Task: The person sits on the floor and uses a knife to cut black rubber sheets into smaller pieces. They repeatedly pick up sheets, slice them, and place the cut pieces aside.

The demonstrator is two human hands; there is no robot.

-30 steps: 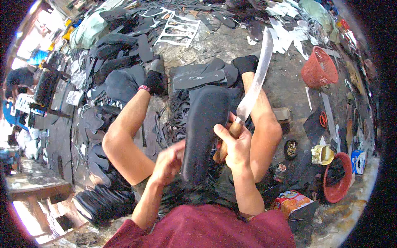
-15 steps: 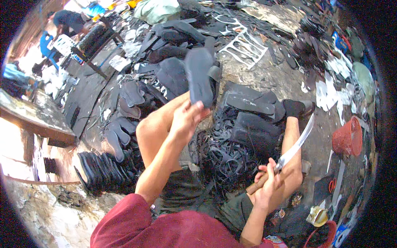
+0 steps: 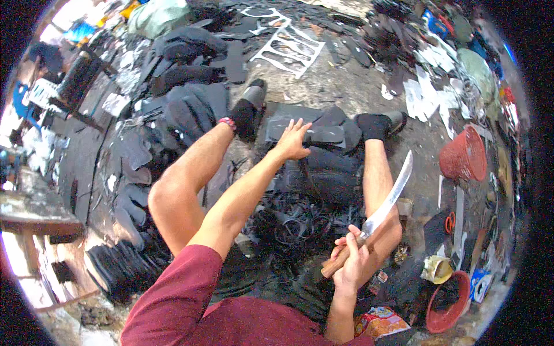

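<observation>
Right hand (image 3: 350, 258) gripping curved knife (image 3: 382, 213), left hand (image 3: 293, 142) beside black soles (image 3: 330, 135)

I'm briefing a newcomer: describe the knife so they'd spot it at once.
Find the person's right knee; just left of it is the right hand. It holds the knife, told from the straight grey strip by its curved blade and wooden handle.

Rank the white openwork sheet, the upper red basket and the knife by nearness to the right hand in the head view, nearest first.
1. Knife: held in the right hand, blade pointing ahead and rightward.
2. Upper red basket: out to the right.
3. White openwork sheet: far ahead, near the picture's top.
</observation>
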